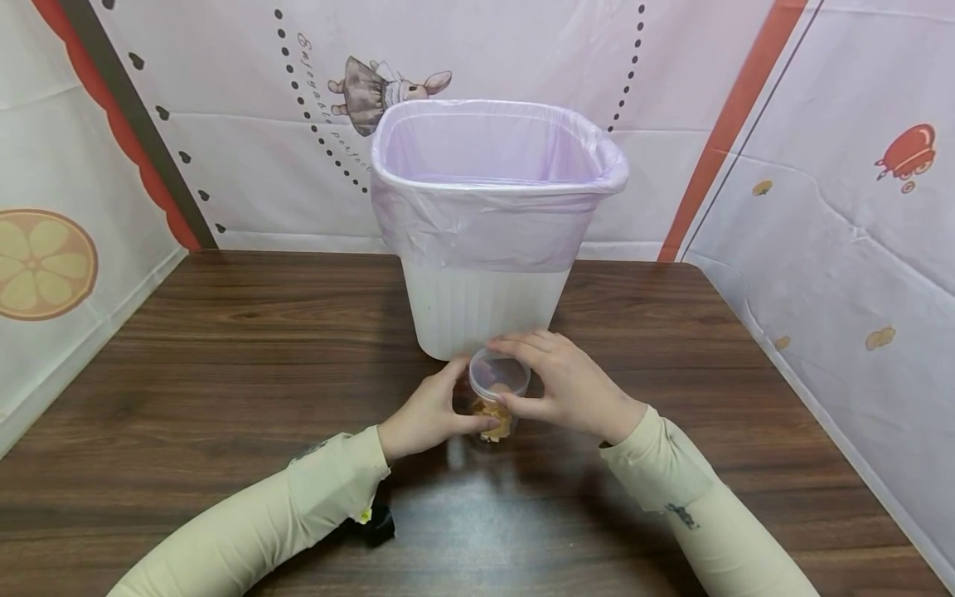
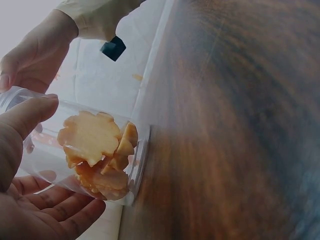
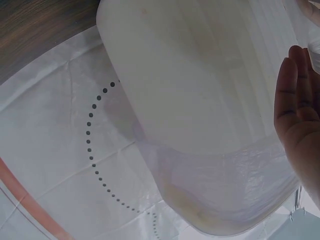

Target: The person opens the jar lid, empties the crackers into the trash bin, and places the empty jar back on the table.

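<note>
A clear plastic jar (image 1: 500, 371) stands upright on the table in front of the bin. Several golden flower-shaped cookies (image 2: 92, 137) lie at its bottom. My left hand (image 1: 429, 416) grips the side of the jar, thumb on the near side and fingers around the far side. At the top, my right hand (image 1: 567, 381) holds the jar's round rim between its thumb and fingers. In the right wrist view, the fingers of that hand (image 3: 300, 115) reach to the jar's edge, which is mostly cut off there.
A white bin (image 1: 485, 303) lined with a thin purple bag (image 1: 492, 224) stands right behind the jar. The dark wood table (image 1: 224, 356) spreads to both sides. Printed cloth (image 1: 843, 207) hangs around the back and sides. A small black object (image 1: 380, 526) shows under the left sleeve.
</note>
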A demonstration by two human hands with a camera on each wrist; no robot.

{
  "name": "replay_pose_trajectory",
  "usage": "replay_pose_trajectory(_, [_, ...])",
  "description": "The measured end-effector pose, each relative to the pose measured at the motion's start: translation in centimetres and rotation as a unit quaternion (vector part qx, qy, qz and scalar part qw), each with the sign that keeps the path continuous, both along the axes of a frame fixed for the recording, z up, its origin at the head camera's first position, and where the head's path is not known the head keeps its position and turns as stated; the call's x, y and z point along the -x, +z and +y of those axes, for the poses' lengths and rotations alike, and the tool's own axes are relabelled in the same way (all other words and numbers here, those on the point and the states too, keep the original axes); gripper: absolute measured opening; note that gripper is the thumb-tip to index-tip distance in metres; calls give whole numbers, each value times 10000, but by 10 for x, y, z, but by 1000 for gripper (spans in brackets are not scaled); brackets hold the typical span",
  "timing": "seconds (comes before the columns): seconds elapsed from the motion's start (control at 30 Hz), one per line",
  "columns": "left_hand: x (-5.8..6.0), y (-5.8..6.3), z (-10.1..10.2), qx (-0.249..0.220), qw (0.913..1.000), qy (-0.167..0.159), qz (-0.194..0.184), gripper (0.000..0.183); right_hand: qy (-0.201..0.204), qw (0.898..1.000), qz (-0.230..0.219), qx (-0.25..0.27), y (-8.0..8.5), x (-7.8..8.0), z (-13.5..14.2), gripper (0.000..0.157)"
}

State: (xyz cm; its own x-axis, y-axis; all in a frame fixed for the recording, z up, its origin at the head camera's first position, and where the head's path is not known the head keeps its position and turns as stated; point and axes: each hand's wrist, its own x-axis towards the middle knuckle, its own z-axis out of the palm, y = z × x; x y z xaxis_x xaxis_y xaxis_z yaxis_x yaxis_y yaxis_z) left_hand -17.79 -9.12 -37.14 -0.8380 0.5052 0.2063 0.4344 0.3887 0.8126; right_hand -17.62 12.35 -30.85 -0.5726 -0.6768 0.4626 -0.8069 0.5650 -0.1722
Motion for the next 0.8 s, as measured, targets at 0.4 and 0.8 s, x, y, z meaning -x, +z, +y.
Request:
replay_pose_trajectory(0.4, [-1, 0, 0, -3, 10000, 22, 20, 69, -227, 9991, 199, 285, -2, -3, -5, 53])
replay_pose_trajectory(0.8, [-1, 1, -1, 89, 10000, 5, -24, 71, -726, 9958, 327, 452, -7, -7, -13, 57])
